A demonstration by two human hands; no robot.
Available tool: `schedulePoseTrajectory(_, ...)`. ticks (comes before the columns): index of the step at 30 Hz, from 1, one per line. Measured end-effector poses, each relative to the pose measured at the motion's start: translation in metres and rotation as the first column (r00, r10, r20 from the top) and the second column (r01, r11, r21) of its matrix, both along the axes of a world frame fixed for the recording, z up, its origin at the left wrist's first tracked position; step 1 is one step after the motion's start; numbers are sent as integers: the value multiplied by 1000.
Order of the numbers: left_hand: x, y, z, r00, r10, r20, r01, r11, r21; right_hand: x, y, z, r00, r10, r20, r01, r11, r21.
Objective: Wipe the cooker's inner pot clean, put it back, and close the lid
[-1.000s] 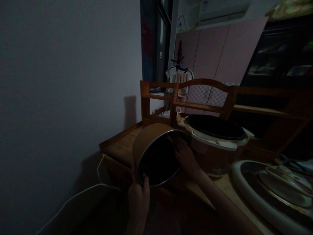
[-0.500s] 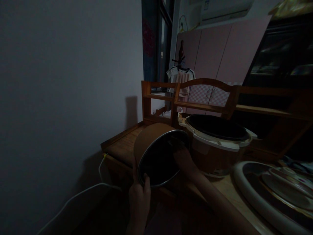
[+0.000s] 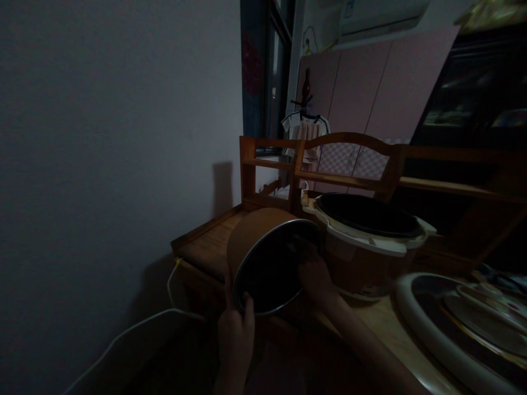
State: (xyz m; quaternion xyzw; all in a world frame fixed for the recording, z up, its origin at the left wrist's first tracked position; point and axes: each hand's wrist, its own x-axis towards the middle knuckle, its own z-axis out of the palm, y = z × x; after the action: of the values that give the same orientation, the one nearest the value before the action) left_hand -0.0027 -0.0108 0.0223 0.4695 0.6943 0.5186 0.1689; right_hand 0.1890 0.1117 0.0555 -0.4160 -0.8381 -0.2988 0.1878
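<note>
Head view: the left hand [image 3: 235,334] clasps the lower rim of the tilted inner pot [image 3: 257,241], thumb inside. The right hand [image 3: 315,274] sits at the pot's right rim, but it is too dark to tell whether it grips. Just beyond it the open cooker body [image 3: 362,258] crowds the pot, with its lid [image 3: 453,323] lying farther right. Compared with a moment ago, the right hand is slightly lower and the pot is tilted as before.

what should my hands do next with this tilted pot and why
Probably slide the right hand a little way round the inside wall of the pot. The pot is tilted, mouth toward you. The left hand grips its lower rim, which steadies it, and the right hand rests inside near the right wall.
</note>
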Motion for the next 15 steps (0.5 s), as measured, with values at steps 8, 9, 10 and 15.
schedulePoseTrajectory(8, 0, -1, -1, 1000, -6, 19, 7, 1000, -21, 7, -8, -3, 1000, -7, 18, 7, 1000, -1)
schedulePoseTrajectory(9, 0, -1, 0, 1000, -9, 17, 10, 1000, -24, 7, -9, -2, 1000, -8, 17, 8, 1000, 1)
schedulePoseTrajectory(10, 0, -1, 0, 1000, -12, 14, 13, 1000, -27, 8, -9, -2, 1000, -9, 17, 9, 1000, 3)
schedulePoseTrajectory(15, 0, 0, -1, 1000, -19, 14, 19, 1000, -14, 11, -14, -4, 1000, -19, 8, 19, 1000, 10)
